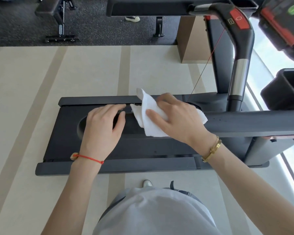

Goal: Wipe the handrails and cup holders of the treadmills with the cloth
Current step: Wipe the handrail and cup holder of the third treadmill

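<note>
The right hand point(175, 116) pinches a white cloth point(150, 116) between thumb and fingers and holds it on the near handrail point(255, 122), a thick dark bar that runs off to the right; part of the cloth hangs below the hand. The left hand point(103, 126) lies just beside it on the left, fingers loosely bent over the same bar's end, holding nothing that I can make out. Beneath both hands lies the treadmill deck point(63, 133). A second handrail point(239, 68), part chrome, curves up at the right toward the console point(278, 26). The step in hand looks like wiping this near rail. The next move calls for sliding the cloth along the bar with steady pressure, then reaching for the far rail and the cup holders, which I cannot pick out for certain here.
</note>
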{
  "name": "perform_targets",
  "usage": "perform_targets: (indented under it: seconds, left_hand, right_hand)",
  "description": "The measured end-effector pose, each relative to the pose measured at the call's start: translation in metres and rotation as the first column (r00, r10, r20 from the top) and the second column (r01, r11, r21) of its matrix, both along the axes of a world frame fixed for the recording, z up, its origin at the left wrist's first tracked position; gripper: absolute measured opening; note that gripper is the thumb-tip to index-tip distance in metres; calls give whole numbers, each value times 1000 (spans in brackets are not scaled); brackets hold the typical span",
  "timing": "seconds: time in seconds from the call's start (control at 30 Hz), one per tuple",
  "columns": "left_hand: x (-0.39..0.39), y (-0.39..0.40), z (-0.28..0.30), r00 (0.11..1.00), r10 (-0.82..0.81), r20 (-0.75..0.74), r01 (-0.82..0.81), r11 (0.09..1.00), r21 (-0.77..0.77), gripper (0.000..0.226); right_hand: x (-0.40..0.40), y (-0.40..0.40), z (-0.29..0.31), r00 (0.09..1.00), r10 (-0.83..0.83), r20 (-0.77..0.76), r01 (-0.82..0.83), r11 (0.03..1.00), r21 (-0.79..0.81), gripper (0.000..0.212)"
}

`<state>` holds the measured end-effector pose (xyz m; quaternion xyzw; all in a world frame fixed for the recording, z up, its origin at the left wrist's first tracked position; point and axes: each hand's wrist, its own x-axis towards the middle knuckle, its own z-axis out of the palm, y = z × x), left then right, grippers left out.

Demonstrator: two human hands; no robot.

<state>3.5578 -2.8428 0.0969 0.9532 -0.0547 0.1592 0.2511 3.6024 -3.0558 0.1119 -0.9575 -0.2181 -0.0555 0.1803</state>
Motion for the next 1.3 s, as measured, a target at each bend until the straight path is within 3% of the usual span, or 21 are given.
perform_targets:
  seconds: [0.23, 0.47, 0.7, 0.8, 0.93, 1.13, 1.3]
  left_hand:
    - [-4, 24, -1, 1000, 19, -17, -19, 999, -27, 22]
    - [-9, 39, -5, 999, 17, -34, -20, 997, -79, 24]
    - [-13, 55, -10, 999, 49, -24, -51, 991, -120, 23]
    - [-14, 62, -9, 999, 47, -24, -50, 987, -150, 23]
    - [-16, 64, -9, 998, 44, -43, -50, 983, -174, 26]
    - [-16, 67, -10, 999, 22, -45, -31, 979, -199, 22]
    - [-17, 70, -10, 997, 34, -65, -48, 972, -229, 25]
  right_hand:
    - [-8, 38, 5, 984, 174, 33, -172, 982, -75, 46]
    - [-1, 8, -3, 999, -38, -9, 38, 999, -16, 34]
    - [-6, 76, -1, 998, 65, 26, -62, 993, -99, 41]
    - [-5, 64, -1, 999, 39, 36, -35, 994, -108, 33]
    - [1, 41, 0, 994, -113, 10, 113, 987, -112, 32]
    - [-8, 103, -4, 995, 63, 73, -50, 984, -168, 43]
    - [-15, 64, -3, 986, 91, 140, -77, 991, -105, 48]
